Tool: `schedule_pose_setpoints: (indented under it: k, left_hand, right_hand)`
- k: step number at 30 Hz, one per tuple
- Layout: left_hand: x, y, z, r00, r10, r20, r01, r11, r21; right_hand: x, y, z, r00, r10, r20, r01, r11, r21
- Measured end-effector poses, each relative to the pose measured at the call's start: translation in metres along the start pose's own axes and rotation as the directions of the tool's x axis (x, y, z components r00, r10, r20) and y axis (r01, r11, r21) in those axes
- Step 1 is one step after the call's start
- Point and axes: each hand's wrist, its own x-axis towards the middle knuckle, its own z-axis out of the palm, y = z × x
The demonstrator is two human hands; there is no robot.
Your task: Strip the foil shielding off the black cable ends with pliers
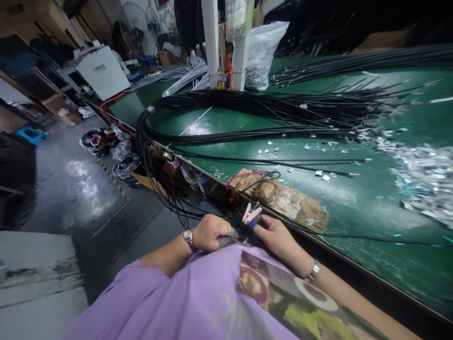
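Note:
My left hand point(211, 231), with a watch at its wrist, is closed low in front of the purple shirt. Dark coverings sit on its fingertips, and whatever it grips is hidden. Close on its right, my right hand point(275, 234) has curled fingers and a blue band on one digit. A pink spring clip point(250, 214) shows right at those fingertips; whether they touch it I cannot tell. Thin black cables point(184, 208) hang over the table edge and run toward the dark gap between my hands, where their ends are lost.
On the green table point(361, 198) lie a bent bundle of black cables point(226, 100), a worn wooden block point(293, 203) with red and black leads, and a heap of silvery scraps point(428, 174). A white post point(211, 42) and a plastic bag point(264, 56) stand behind.

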Motion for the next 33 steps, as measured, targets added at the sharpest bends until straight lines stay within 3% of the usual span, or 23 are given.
schedule_pose_setpoints:
  k: [2,6,10,16,22,28,33]
  left_hand:
    - [0.000,0.002,-0.006,0.999,-0.008,-0.046,0.008,1.000,0.011]
    - [0.000,0.003,-0.013,0.987,-0.040,-0.156,0.048,0.998,0.050]
    - [0.005,0.000,-0.013,0.969,-0.052,-0.240,0.074,0.994,0.082]
    - [0.011,-0.004,-0.007,0.951,-0.042,-0.307,0.078,0.992,0.104]
    - [0.012,-0.006,-0.004,0.941,-0.044,-0.335,0.074,0.994,0.077]
    - [0.015,-0.006,0.000,0.949,-0.025,-0.313,0.050,0.996,0.071]
    - [0.011,-0.007,0.003,0.965,-0.080,-0.250,0.095,0.994,0.049]
  right_hand:
    - [-0.001,0.002,-0.001,0.999,-0.019,-0.047,0.020,1.000,0.019]
    - [-0.003,0.001,0.002,0.997,-0.020,0.069,0.005,0.978,0.210]
    - [0.003,-0.003,0.008,0.996,-0.013,0.092,-0.030,0.892,0.452]
    - [0.004,-0.014,0.010,0.995,0.070,0.076,-0.100,0.835,0.540]
    - [0.003,-0.016,0.009,0.994,0.082,0.066,-0.105,0.777,0.620]
    - [0.004,-0.013,0.008,0.995,0.062,0.076,-0.096,0.788,0.608]
    - [0.003,-0.010,0.010,0.997,0.048,0.052,-0.070,0.812,0.580]
